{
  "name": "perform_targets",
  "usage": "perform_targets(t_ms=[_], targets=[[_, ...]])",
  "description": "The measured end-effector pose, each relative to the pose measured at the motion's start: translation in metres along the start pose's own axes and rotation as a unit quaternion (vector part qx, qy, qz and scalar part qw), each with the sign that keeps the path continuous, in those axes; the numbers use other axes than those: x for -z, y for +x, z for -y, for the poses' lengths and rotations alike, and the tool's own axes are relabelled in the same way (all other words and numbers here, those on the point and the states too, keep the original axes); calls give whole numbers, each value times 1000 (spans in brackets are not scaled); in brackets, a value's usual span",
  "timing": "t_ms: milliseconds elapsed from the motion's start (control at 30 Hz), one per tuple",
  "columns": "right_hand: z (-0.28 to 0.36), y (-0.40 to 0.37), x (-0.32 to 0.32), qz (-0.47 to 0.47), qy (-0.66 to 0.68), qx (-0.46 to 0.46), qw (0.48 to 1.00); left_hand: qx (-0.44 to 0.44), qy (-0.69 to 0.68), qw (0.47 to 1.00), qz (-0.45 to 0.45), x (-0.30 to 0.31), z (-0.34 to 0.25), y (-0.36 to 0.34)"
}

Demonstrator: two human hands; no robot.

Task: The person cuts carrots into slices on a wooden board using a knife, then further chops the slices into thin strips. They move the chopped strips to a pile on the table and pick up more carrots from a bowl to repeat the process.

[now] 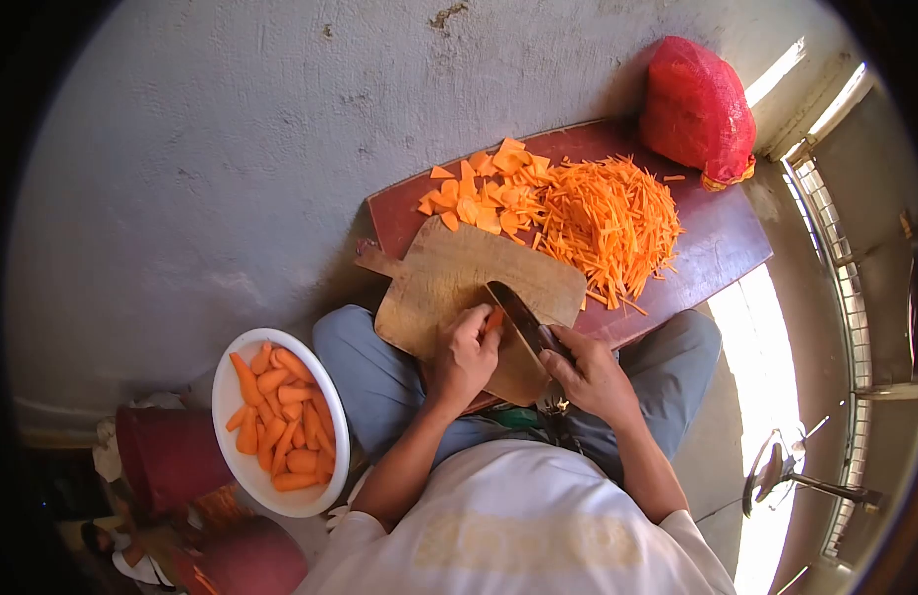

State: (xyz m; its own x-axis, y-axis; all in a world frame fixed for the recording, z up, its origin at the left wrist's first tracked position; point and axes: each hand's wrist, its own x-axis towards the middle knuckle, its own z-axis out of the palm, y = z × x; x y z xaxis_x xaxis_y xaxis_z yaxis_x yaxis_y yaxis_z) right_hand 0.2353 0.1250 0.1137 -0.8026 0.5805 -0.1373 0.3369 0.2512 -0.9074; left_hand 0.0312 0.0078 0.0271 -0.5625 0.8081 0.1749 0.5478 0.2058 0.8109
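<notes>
My left hand [466,355] is closed around a piece of carrot [494,319] on the wooden cutting board [434,273]. In my right hand [590,372] is the handle of a knife [516,309], its dark blade slanting up and left right beside the carrot piece. The board has a short handle at its left and lies at the front of a dark red table, above my lap. Beyond it are flat carrot slices [484,193] and, to their right, a large heap of thin carrot sticks [612,223].
A red mesh sack [692,109] stands at the back right of the table [717,223]. A white basin [340,426] of peeled carrots is by my left knee. Dark red buckets [166,451] stand farther left, near another person at the lower left. A wall runs behind the table.
</notes>
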Motion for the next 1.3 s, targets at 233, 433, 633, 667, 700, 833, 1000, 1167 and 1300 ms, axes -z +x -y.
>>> perform_targets(t_ms=[233, 433, 633, 667, 700, 833, 1000, 1167, 1300], targets=[[-3, 21, -21, 15, 14, 73, 997, -115, 67, 991, 1, 12, 7, -14], [5, 13, -25, -41, -13, 41, 998, -206, 84, 975, -11, 6, 14, -8], [0, 4, -23, -23, -38, 51, 998, -227, 106, 968, -33, -3, 12, 0], [0, 5, -22, -22, -37, 54, 998, -222, 105, 969, -34, -2, 13, -1], [0, 7, -22, -20, -36, 57, 998, -223, 99, 969, -29, -1, 13, -1], [9, 7, -17, -1, -56, 14, 998, -222, 83, 971, -17, 0, 17, 0], [23, -14, -17, 26, -106, 4, 994, -230, 88, 969, 10, 3, 18, 1], [34, -34, -31, 9, -155, 32, 987, -244, 92, 965, 25, 7, 16, 5], [37, -30, -29, 24, -165, 26, 986, -244, 80, 966, 15, 5, 20, 6]])
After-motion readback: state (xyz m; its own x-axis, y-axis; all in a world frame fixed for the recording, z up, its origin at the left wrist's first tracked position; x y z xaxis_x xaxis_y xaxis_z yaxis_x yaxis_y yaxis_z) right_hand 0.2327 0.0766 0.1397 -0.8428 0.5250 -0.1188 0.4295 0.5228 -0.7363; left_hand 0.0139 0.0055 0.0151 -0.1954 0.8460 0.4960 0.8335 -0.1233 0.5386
